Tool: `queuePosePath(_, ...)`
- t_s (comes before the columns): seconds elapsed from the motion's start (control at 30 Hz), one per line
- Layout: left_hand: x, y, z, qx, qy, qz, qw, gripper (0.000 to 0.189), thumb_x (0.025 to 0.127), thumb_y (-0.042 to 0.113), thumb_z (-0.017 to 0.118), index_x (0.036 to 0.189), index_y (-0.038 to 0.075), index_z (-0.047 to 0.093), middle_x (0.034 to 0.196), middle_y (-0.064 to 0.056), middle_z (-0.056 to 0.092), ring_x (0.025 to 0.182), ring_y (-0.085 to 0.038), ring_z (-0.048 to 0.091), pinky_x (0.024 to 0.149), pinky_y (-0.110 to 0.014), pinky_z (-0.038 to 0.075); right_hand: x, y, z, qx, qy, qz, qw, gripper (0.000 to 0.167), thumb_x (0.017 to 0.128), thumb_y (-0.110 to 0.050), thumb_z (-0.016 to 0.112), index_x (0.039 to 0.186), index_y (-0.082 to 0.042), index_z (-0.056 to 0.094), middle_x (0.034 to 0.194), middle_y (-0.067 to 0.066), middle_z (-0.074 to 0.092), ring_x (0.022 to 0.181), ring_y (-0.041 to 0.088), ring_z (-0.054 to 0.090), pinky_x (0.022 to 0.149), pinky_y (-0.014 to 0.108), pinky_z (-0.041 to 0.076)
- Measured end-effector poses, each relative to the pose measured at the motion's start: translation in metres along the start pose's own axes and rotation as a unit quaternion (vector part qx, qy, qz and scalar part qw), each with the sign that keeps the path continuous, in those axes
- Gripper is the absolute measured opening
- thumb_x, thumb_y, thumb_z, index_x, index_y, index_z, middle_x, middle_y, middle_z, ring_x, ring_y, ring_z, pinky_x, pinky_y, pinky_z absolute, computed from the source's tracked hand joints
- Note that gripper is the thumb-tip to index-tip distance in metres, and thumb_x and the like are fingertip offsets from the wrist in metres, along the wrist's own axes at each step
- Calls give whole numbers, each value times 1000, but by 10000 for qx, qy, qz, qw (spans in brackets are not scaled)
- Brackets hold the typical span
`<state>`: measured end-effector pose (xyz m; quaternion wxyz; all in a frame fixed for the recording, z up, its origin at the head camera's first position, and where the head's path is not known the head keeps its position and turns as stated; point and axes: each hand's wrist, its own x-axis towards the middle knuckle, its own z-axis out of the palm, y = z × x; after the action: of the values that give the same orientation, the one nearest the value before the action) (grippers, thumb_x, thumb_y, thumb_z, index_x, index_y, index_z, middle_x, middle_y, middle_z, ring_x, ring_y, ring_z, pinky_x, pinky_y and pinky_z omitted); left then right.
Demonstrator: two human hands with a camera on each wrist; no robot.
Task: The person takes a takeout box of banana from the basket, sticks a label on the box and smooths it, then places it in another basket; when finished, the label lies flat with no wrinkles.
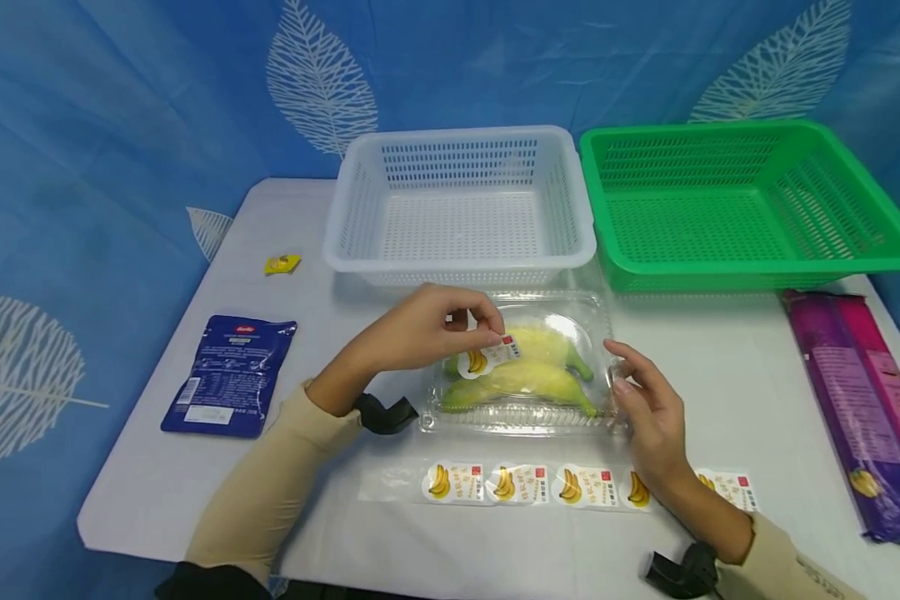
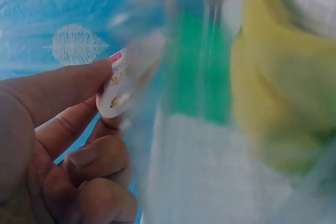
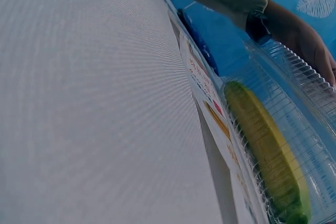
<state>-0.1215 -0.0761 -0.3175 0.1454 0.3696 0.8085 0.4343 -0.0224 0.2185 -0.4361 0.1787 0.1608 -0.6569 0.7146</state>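
My left hand (image 1: pixel 438 329) pinches a white sticker (image 1: pixel 487 357) with a banana picture between thumb and forefinger. The sticker is over the lid of a clear plastic box (image 1: pixel 513 425); whether it touches the lid I cannot tell. Green-tipped yellow bananas (image 1: pixel 532 377) lie inside the box. In the left wrist view the sticker (image 2: pixel 113 90) sits at the fingertips, partly behind blurred clear plastic. My right hand (image 1: pixel 648 421) rests with loosely bent fingers against the box's right side. The right wrist view shows a banana (image 3: pixel 268 150) through the ribbed box wall.
A strip of banana stickers (image 1: pixel 521 485) lies in front of the box, partly under the right forearm. Behind stand a white basket (image 1: pixel 461 271) and a green basket (image 1: pixel 757 279). A blue pouch (image 1: pixel 232 375) and small yellow packet (image 1: pixel 282 264) lie left, purple packages (image 1: pixel 855 417) right.
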Motion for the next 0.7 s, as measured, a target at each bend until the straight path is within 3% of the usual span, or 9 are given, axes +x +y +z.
queuePosePath(0.13, 6, -2, 6, 178, 8, 27, 9998, 3, 98, 20, 71, 99, 19, 75, 91, 14, 68, 64, -11, 44, 63, -29, 40, -1, 1, 0, -58, -15, 5, 10000, 44, 95, 16, 41, 137, 14, 54, 98, 7, 54, 77, 15, 43, 58, 23, 34)
queuePosePath(0.27, 12, 1, 9, 672, -31, 48, 9977, 4, 99, 22, 70, 97, 21, 74, 89, 17, 67, 62, -10, 42, 62, -28, 38, -2, 1, 0, -92, -20, 23, 10000, 43, 95, 15, 41, 137, 13, 54, 98, 7, 54, 77, 15, 43, 58, 24, 33)
queuePosePath(0.5, 21, 9, 9, 1576, -182, 260, 9870, 6, 100, 24, 69, 96, 22, 73, 93, 17, 68, 70, -9, 50, 67, -27, 42, -1, 1, 0, -105, -31, 25, 9999, 43, 96, 15, 41, 137, 13, 54, 98, 9, 54, 75, 15, 44, 56, 24, 34)
queuePosePath(0.7, 31, 15, 7, 1882, -529, 468, 9796, 8, 101, 24, 67, 96, 22, 72, 90, 16, 66, 75, -5, 53, 74, -27, 44, 1, 1, 0, -49, -31, -26, 10000, 42, 96, 16, 41, 136, 14, 54, 98, 10, 55, 72, 15, 45, 53, 24, 36)
